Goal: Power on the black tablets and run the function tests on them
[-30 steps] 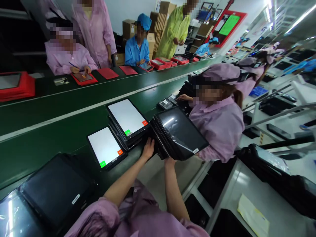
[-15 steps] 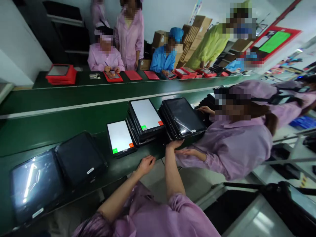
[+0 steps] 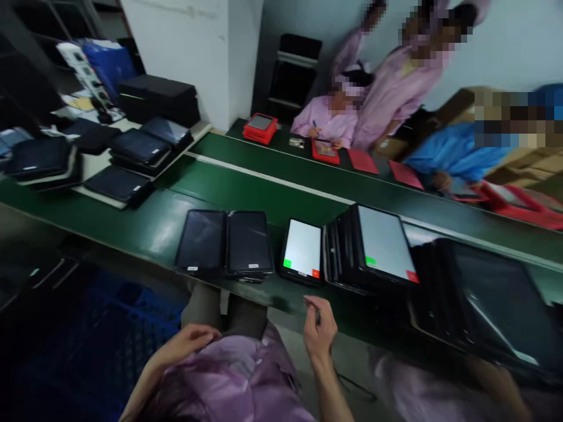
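My left hand (image 3: 188, 343) rests low against my pink smock, its fingers stretched out and holding nothing. In front of the bench edge hovers my right hand (image 3: 320, 327), loosely curled with a dark gap between the fingers and nothing visible in it. It is nearest to a tablet (image 3: 302, 249) with a lit white screen and green and red corner boxes, but apart from it. Right of that stands a stack of tablets (image 3: 383, 241), the top one lit the same way. Two dark-screened tablets, one on the left (image 3: 202, 240) and one beside it (image 3: 249, 241), lie to the left.
A taller stack of dark tablets (image 3: 497, 293) stands at the right, beside a co-worker's blurred sleeve (image 3: 404, 384). More tablets (image 3: 136, 146) lie at the bench's left end. Across the green bench (image 3: 246, 186), people handle devices near red trays (image 3: 260, 129). A blue crate (image 3: 132, 310) sits below left.
The view has swung left, bringing the bench's left end into sight. My right hand has come away from beneath the dark tablet stack; my left hand has drawn back to my lap.
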The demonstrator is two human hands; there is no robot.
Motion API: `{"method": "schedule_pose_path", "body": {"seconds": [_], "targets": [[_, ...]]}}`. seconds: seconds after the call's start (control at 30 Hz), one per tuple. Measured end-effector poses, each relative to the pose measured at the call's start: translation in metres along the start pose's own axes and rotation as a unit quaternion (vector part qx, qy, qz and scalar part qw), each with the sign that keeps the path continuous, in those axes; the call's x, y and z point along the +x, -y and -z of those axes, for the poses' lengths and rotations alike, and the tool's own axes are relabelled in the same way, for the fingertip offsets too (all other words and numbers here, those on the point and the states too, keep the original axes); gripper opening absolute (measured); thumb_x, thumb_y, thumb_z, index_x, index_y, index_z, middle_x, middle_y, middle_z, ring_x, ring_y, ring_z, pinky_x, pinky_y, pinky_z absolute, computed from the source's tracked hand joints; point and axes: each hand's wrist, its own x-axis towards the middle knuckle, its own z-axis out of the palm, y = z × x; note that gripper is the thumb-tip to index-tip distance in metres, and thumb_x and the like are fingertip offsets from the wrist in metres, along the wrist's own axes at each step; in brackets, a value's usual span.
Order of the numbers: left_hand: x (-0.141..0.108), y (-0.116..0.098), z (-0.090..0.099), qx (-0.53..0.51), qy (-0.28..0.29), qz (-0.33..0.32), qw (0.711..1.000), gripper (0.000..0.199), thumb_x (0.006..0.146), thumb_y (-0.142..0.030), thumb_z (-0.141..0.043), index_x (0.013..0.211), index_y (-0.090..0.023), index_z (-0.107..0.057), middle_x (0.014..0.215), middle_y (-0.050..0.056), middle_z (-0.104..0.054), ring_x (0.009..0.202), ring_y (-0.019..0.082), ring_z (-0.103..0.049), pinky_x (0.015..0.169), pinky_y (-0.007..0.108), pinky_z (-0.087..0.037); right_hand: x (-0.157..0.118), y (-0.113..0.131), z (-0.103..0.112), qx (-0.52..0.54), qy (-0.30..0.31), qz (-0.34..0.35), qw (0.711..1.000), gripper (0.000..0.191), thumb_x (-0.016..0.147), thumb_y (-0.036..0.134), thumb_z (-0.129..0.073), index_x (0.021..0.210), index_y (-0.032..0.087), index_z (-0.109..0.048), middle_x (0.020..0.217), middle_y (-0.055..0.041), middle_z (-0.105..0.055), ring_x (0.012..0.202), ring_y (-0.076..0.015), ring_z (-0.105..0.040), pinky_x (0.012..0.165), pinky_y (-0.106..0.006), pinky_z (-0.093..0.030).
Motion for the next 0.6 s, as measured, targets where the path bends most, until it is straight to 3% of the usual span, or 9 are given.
{"method": "schedule_pose_path", "body": {"seconds": [0.07, 0.13, 0.2, 0.27, 0.33, 0.4, 0.47, 0.6], "targets": [[-0.027, -0.033, 0.026, -0.005, 0.008, -0.038, 0.999, 0.056, 0.099, -0.07, -0.069, 0.126, -0.025, -0.087, 0.132, 0.011, -0.083, 0.127, 0.034, -0.073, 0.112, 0.043, -0.054, 0.038, 0.019, -0.038, 0.033, 0.124, 0.05, 0.99, 0.027, 0.112, 0.027, -0.05, 0.118, 0.026, -0.076, 0.107, -0.0082, -0.078, 0.1, -0.0245, -0.074, 0.093, -0.042, -0.062], [-0.024, -0.078, 0.053, 0.014, 0.0, -0.103, 0.995, 0.05, 0.101, -0.064, -0.07, 0.124, -0.023, -0.087, 0.125, 0.012, -0.084, 0.119, 0.032, -0.075, 0.108, 0.041, -0.056, 0.086, 0.032, -0.085, 0.033, 0.185, 0.088, 0.978, 0.029, 0.112, 0.029, -0.051, 0.128, 0.027, -0.075, 0.121, -0.0108, -0.078, 0.116, -0.0275, -0.072, 0.107, -0.048, -0.059], [0.009, -0.125, 0.083, 0.048, -0.042, -0.16, 0.985, 0.045, 0.105, -0.059, -0.063, 0.118, -0.023, -0.088, 0.116, 0.011, -0.085, 0.109, 0.03, -0.077, 0.097, 0.04, -0.06, 0.134, 0.037, -0.135, 0.01, 0.219, 0.1, 0.97, 0.037, 0.11, 0.034, -0.054, 0.142, 0.025, -0.07, 0.14, -0.015, -0.072, 0.135, -0.0312, -0.065, 0.12, -0.055, -0.052], [0.064, -0.166, 0.112, 0.1, -0.169, -0.215, 0.957, 0.036, 0.106, -0.05, -0.063, 0.113, -0.025, -0.088, 0.118, 0.009, -0.085, 0.111, 0.03, -0.076, 0.103, 0.042, -0.058, 0.174, 0.035, -0.18, -0.027, 0.237, 0.074, 0.968, 0.05, 0.107, 0.037, -0.057, 0.154, 0.021, -0.061, 0.16, -0.0185, -0.06, 0.152, -0.0334, -0.053, 0.131, -0.057, -0.042], [0.127, -0.195, 0.135, 0.176, -0.287, -0.244, 0.91, 0.03, 0.102, -0.036, -0.066, 0.123, -0.026, -0.086, 0.125, 0.009, -0.083, 0.121, 0.032, -0.073, 0.111, 0.045, -0.055, 0.201, 0.025, -0.214, -0.061, 0.252, 0.022, 0.966, 0.061, 0.104, 0.043, -0.061, 0.159, 0.017, -0.056, 0.17, -0.0211, -0.049, 0.16, -0.0364, -0.043, 0.135, -0.059, -0.034], [0.183, -0.21, 0.149, 0.283, -0.338, -0.236, 0.866, 0.038, 0.098, -0.023, -0.067, 0.133, -0.022, -0.08, 0.139, 0.013, -0.078, 0.134, 0.034, -0.067, 0.117, 0.05, -0.051, 0.216, 0.01, -0.234, -0.056, 0.278, -0.02, 0.959, 0.066, 0.103, 0.05, -0.062, 0.158, 0.017, -0.056, 0.171, -0.0212, -0.047, 0.162, -0.0365, -0.041, 0.136, -0.058, -0.034], [0.221, -0.21, 0.156, 0.378, -0.351, -0.219, 0.828, 0.036, 0.098, -0.023, -0.066, 0.132, -0.018, -0.079, 0.142, 0.019, -0.076, 0.136, 0.036, -0.065, 0.116, 0.055, -0.048, 0.22, -0.004, -0.243, -0.025, 0.297, -0.037, 0.954, 0.065, 0.102, 0.057, -0.061, 0.154, 0.018, -0.059, 0.166, -0.0197, -0.052, 0.159, -0.0341, -0.046, 0.135, -0.054, -0.036], [0.25, -0.194, 0.159, 0.446, -0.36, -0.219, 0.79, 0.031, 0.102, -0.032, -0.065, 0.125, -0.018, -0.08, 0.13, 0.019, -0.08, 0.125, 0.038, -0.068, 0.11, 0.055, -0.046, 0.217, -0.024, -0.24, 0.016, 0.278, -0.047, 0.959, 0.064, 0.1, 0.066, -0.059, 0.145, 0.021, -0.065, 0.154, -0.0169, -0.06, 0.149, -0.0317, -0.056, 0.133, -0.051, -0.041]]}}
